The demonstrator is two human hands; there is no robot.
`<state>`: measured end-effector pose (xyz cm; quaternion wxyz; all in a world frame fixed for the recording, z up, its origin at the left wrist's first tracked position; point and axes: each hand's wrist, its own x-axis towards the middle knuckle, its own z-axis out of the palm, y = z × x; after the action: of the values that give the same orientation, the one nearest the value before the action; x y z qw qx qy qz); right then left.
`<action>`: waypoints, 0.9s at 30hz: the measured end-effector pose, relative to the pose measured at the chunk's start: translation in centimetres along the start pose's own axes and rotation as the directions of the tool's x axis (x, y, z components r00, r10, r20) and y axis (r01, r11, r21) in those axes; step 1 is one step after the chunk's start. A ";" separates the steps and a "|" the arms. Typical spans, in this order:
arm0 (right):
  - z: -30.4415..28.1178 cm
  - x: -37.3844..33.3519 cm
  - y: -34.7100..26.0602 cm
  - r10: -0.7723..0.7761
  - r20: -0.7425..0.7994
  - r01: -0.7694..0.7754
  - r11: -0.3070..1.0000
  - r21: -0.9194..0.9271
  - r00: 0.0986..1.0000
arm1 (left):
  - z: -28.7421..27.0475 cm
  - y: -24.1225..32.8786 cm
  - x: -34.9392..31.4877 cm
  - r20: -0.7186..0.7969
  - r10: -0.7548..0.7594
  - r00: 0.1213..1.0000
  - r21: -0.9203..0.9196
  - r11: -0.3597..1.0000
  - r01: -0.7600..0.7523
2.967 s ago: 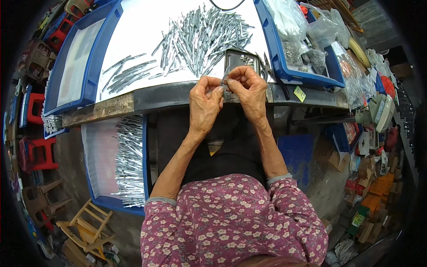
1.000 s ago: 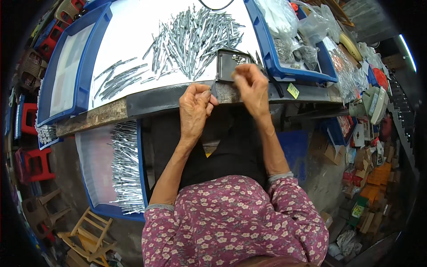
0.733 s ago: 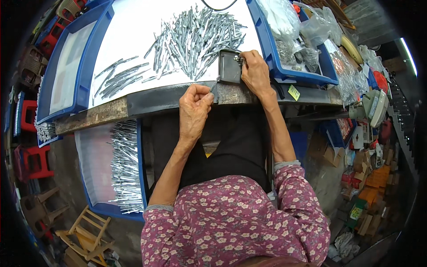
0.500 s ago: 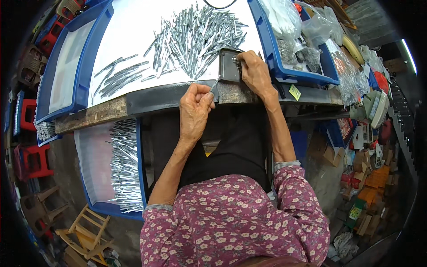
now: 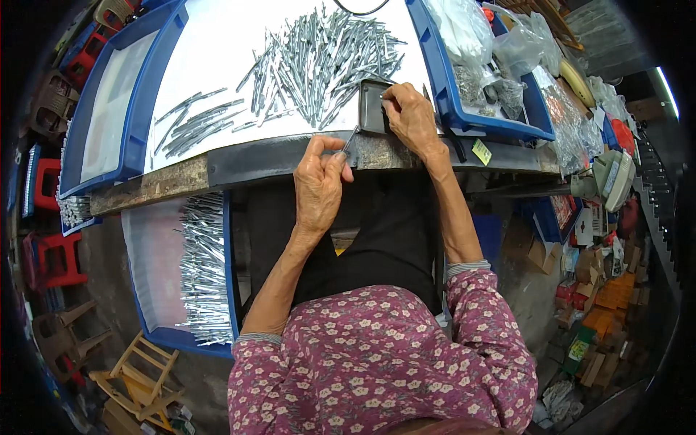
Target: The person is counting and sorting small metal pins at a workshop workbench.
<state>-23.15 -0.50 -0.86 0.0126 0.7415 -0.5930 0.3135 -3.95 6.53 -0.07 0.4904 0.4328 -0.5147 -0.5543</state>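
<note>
My left hand (image 5: 317, 190) is at the table's front edge, thumb and index finger pinched on a thin metal rod (image 5: 350, 141) that slants up toward a small dark tray (image 5: 373, 109). My right hand (image 5: 413, 123) reaches over the right side of that tray, its fingertips pressed together. Whatever lies between those fingertips is too small or hidden to name. Beyond both hands, a big heap of grey metal rods (image 5: 319, 65) spreads over the white tabletop (image 5: 210, 51). A smaller group of similar rods (image 5: 196, 129) lies to the left.
Blue bins stand left (image 5: 130, 138) and right (image 5: 453, 109) on the table, the right one holding plastic bags and small parts. Below the table at left, another blue bin (image 5: 181, 339) holds many silvery rods (image 5: 206, 275). A wooden stool (image 5: 138, 377) is on the floor.
My right fingers have shifted slightly at the tray, and the small shiny bits seen beside them are now covered. My left hand stays nearly in place with the rod, its index finger straighter.
</note>
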 end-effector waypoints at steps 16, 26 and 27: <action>0.0 2.9 1.7 0.100 0.274 -0.115 0.993 0.037 0.956 | -0.6 0.2 -0.4 0.038 -0.044 0.998 -0.210 0.976 0.051; -0.8 1.0 -0.3 0.086 0.110 -0.097 0.991 0.095 0.990 | -0.7 -0.3 0.0 0.066 -0.120 0.991 -0.436 0.890 0.137; -0.9 0.8 -0.5 0.136 0.114 -0.157 0.966 0.205 0.984 | -0.6 -0.3 0.1 0.067 -0.120 0.990 -0.435 0.890 0.137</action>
<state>-23.07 -0.68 0.40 -0.1195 0.7074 -0.6091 0.3382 -3.42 6.31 -0.38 0.5275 0.3337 -0.3560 -0.6954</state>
